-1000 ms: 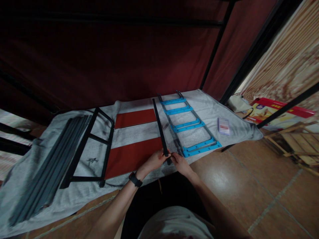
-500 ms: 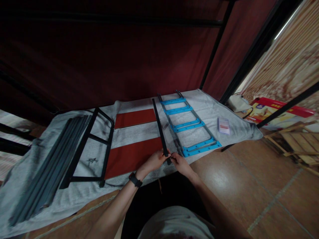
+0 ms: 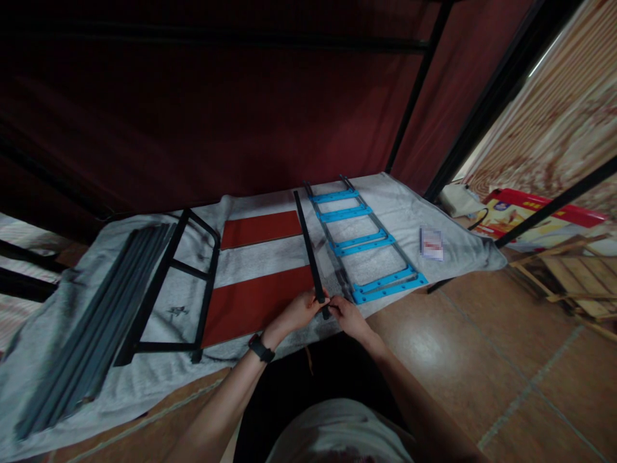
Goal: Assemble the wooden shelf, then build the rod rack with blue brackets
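Note:
A long black bar (image 3: 310, 247) lies beside the red-brown boards, its near end at the cloth's front edge. My left hand (image 3: 303, 309), with a dark watch on the wrist, is closed around the bar near that end. My right hand (image 3: 348, 316) meets it from the right, thumb and fingers pinched at the bar's side; whatever is between them is too small to make out. Left of the bar lie a larger red-brown board (image 3: 258, 305) and a smaller red-brown board (image 3: 263, 228). To its right is a ladder-like frame with blue crosspieces (image 3: 364, 241).
A grey cloth (image 3: 463, 247) covers the surface. Several grey tubes (image 3: 96, 328), a black metal frame (image 3: 166, 276) and small metal pieces (image 3: 177, 311) lie at left. A blurred packet (image 3: 431, 244) lies at right. Beyond the cloth are a red-yellow box (image 3: 535, 218) and a folded wooden piece (image 3: 578, 280).
Both hands stay at the near end of the black bar with hardly any visible movement. The whole view shifts very slightly.

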A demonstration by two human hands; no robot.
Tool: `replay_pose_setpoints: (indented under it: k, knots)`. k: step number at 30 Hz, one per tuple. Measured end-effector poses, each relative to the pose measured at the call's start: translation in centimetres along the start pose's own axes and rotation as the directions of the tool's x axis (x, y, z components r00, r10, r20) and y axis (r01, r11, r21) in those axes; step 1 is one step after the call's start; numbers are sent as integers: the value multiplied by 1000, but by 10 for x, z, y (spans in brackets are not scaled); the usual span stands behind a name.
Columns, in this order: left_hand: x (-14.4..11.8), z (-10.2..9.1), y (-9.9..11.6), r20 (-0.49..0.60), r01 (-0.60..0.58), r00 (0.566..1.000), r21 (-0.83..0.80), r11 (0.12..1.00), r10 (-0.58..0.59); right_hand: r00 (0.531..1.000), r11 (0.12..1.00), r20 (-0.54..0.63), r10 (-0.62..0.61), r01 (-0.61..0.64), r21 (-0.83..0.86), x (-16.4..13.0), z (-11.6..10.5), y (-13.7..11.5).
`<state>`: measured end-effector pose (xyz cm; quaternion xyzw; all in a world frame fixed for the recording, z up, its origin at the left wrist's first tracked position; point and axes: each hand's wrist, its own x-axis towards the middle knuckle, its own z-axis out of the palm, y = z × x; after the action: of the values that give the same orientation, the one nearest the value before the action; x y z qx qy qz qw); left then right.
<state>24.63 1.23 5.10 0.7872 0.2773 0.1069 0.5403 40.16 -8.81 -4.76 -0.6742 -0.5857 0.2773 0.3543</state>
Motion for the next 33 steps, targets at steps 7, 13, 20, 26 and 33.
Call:
replay_pose_setpoints:
  k: [7,13,20,26,33]
  knots:
    - [0,0,1,-4,2,1000,4,1000,-2,999,998,2,38,-38,-50,0,-1,-3]
    - [2,0,-2,0,-18,1000,38,999,18,1000,1000,2,14,-14,-6,-2,-1,0]
    - [1,0,-1,-4,-10,1000,13,1000,10,1000,1000,8,9,-10,25,-4,-2,-3]
    - [0,1,0,4,-5,1000,7,1000,5,998,992,9,56,-54,-115,-2,3,-3]
    - [0,1,1,-11,21,1000,21,1000,-20,1000,1000,-2,13,-13,25,-3,4,4]
